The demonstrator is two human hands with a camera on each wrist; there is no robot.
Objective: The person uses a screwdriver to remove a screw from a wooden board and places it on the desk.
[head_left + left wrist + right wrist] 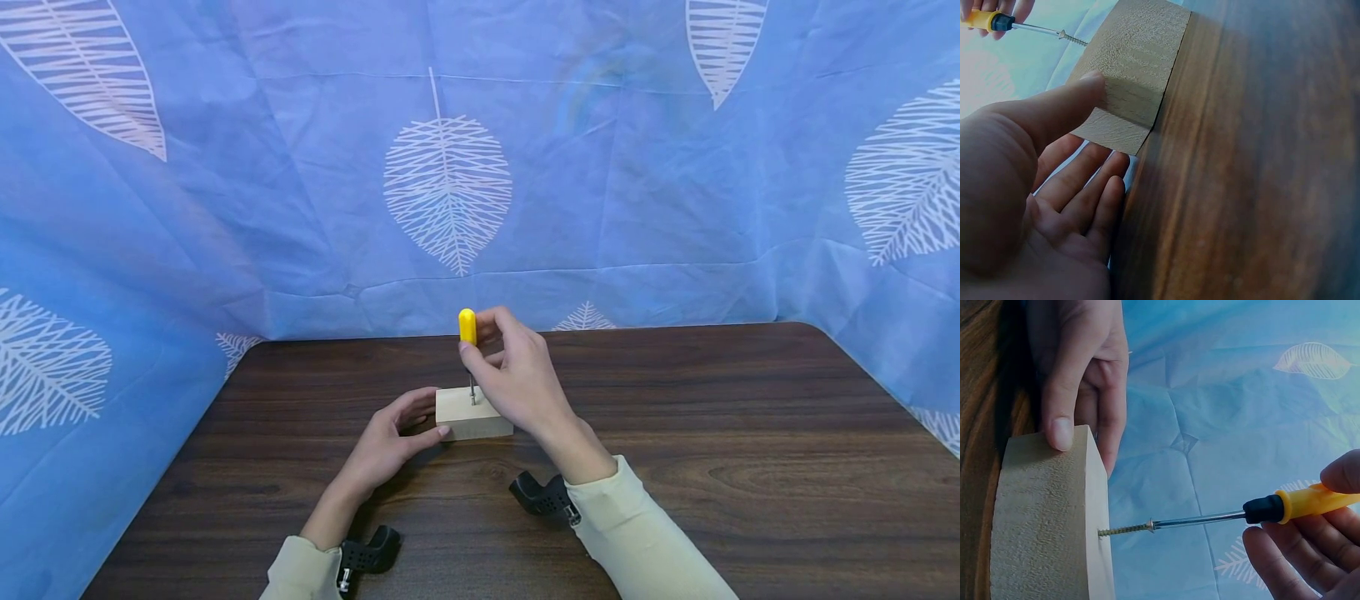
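A pale wooden block [472, 427] lies on the table, and a screw [1124, 530] stands in its top face with much of the thread showing. My left hand [381, 442] grips the block's left end, thumb on the near side and fingers behind. My right hand [525, 375] holds a screwdriver [467, 327] by its yellow handle, thumb and fingers around it. In the right wrist view the black collar and metal shaft [1204, 519] show, and the tip meets the screw head. Seen from the left wrist, the screw [1072, 39] is in line with the shaft.
The dark wood-grain table [712, 467] stretches out on both sides of the block. Behind it hangs a blue cloth [315, 167] with white leaf prints. Black wrist mounts [371, 550] jut from both sleeves over the table.
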